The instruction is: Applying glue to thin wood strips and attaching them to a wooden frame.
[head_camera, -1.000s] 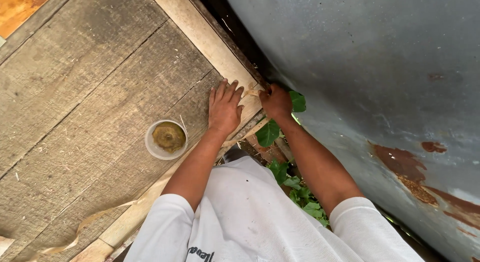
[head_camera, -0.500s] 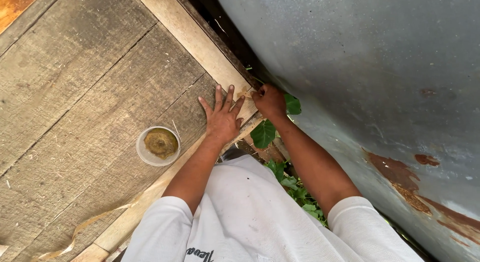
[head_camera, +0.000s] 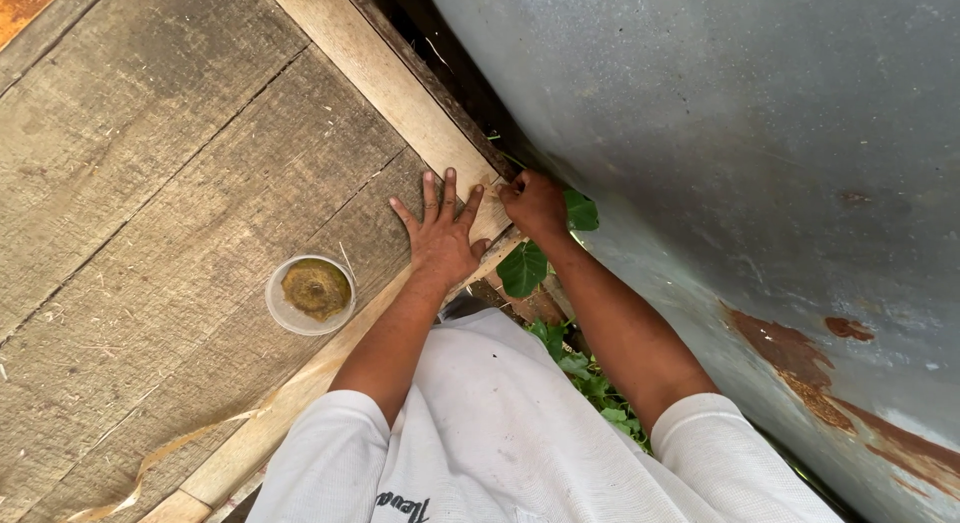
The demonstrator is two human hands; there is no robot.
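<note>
Seen from above, a person in a white short-sleeved shirt (head_camera: 500, 433) leans over a weathered grey wooden plank surface (head_camera: 170, 183) edged by a pale, newer strip of timber (head_camera: 390, 78).

The left hand (head_camera: 440, 238) lies flat, palm down, across the corner where the pale timber strip meets the grey planks. Its fingers (head_camera: 430, 195) are spread wide apart and straight, gripping nothing, with the fingertips on the pale strip and the heel of the hand near the plank's edge.

The right hand (head_camera: 535, 201) is just beside the left, at the outer edge of the same pale strip. Its fingers are curled together into a loose fist with the fingertips pressed against the timber edge; whether they pinch anything small cannot be told. It rests above large green leaves (head_camera: 525, 268) growing in the gap below.

A small round clear plastic tub with brownish-green contents (head_camera: 311, 293) stands on the planks, near the left forearm but not touching it. A curved sheet of grey metal with rust patches (head_camera: 720, 163) fills the right side. A thin tan strip of wood shaving (head_camera: 160, 458) lies on the planks at lower left.
</note>
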